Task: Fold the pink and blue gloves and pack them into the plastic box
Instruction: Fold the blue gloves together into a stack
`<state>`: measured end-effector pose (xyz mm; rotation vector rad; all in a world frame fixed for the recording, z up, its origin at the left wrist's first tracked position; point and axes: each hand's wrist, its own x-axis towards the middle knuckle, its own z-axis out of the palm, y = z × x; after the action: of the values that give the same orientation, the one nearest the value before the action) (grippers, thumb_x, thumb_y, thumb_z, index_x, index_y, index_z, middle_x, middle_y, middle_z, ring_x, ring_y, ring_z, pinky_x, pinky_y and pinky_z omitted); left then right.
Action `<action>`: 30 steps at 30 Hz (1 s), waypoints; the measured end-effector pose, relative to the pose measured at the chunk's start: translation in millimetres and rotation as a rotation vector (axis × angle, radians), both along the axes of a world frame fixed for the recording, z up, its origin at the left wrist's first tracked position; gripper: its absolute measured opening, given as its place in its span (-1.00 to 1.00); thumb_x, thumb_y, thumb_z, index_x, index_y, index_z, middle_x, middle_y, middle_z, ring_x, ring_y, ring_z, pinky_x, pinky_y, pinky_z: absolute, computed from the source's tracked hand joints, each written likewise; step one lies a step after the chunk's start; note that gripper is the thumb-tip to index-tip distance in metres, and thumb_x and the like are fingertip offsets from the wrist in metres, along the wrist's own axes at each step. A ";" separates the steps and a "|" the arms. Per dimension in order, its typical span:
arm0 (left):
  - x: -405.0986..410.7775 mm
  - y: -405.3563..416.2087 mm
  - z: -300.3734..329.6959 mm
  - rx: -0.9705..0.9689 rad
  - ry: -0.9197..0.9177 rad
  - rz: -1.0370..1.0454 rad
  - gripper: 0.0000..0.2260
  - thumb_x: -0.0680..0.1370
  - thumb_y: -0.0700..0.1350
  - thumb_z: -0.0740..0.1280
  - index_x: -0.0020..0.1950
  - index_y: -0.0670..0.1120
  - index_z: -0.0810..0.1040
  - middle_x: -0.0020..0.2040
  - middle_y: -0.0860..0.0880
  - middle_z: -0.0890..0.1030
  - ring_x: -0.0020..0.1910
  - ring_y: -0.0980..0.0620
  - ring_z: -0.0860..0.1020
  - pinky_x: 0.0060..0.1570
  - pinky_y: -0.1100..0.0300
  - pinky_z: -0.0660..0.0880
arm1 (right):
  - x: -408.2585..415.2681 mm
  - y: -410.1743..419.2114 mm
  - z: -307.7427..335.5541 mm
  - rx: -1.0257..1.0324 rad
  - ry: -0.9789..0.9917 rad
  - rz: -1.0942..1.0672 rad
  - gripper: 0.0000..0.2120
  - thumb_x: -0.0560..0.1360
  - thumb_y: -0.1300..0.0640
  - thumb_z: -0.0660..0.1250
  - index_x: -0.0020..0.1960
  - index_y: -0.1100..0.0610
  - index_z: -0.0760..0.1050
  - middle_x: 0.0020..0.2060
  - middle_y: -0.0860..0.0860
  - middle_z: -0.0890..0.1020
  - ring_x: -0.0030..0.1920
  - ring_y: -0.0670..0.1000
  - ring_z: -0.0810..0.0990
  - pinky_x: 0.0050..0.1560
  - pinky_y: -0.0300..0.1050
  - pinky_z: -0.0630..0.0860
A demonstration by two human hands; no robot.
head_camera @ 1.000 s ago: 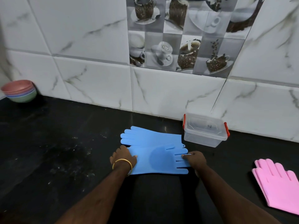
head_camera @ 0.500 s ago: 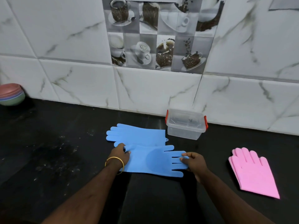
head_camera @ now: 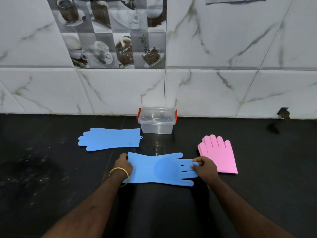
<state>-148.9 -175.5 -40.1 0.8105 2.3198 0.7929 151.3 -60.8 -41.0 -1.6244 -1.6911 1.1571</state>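
A blue glove [head_camera: 157,169] lies flat on the black counter, cuff to the left, fingers to the right. My left hand [head_camera: 123,164] pinches its cuff edge. My right hand [head_camera: 204,166] grips its fingertips. A second blue glove [head_camera: 109,139] lies flat farther back on the left, fingers pointing left, apart from the first. The pink gloves [head_camera: 217,153] lie to the right, fingers toward the wall, their near left corner partly hidden by my right hand. The clear plastic box [head_camera: 157,125] with red clips and its lid on stands against the wall.
The black counter [head_camera: 51,169] runs left and right, dusty with pale specks on the left. The white marble-tiled wall [head_camera: 223,83] closes the back. A dark chip [head_camera: 283,113] shows in the wall base at the far right.
The held blue glove has slid toward me and to the right, off the other blue glove, so the two now lie apart. The view shifted right and the bowls have left the frame.
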 end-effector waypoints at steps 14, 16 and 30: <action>63.2 -17.9 -9.3 -0.392 0.525 -0.699 -0.41 0.62 0.16 0.10 0.60 0.10 -0.05 0.61 -0.05 -0.15 0.58 -0.17 -0.09 0.50 -0.11 0.07 | -33.9 -34.5 -13.9 0.393 -0.656 0.590 -0.39 0.61 -0.18 0.11 0.60 -0.05 0.07 0.62 0.02 0.04 0.61 0.12 -0.04 0.55 0.09 0.02; 63.3 -22.4 -13.1 -0.444 0.480 -0.676 -0.41 0.63 0.17 0.06 0.60 0.08 -0.07 0.61 -0.06 -0.15 0.58 -0.20 -0.10 0.50 -0.13 0.05 | -38.8 -37.6 -21.1 0.348 -0.702 0.645 -0.39 0.63 -0.20 0.04 0.62 -0.06 -0.01 0.62 0.03 -0.04 0.61 0.16 -0.12 0.56 0.14 -0.07; -4.1 -37.6 5.5 -0.281 0.389 -0.481 -0.54 0.61 0.22 0.09 0.41 0.03 0.42 0.45 0.05 0.42 0.55 -0.03 0.15 0.46 -0.10 0.09 | -59.0 -39.1 -20.9 0.384 -0.813 0.500 -0.41 0.56 -0.31 0.06 0.50 -0.07 0.26 0.50 -0.01 0.33 0.54 0.07 0.21 0.53 0.23 -0.11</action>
<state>-153.0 -213.1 -34.6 1.4105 2.3296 0.1019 92.3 -99.9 -61.8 -1.5512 -2.7373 0.2729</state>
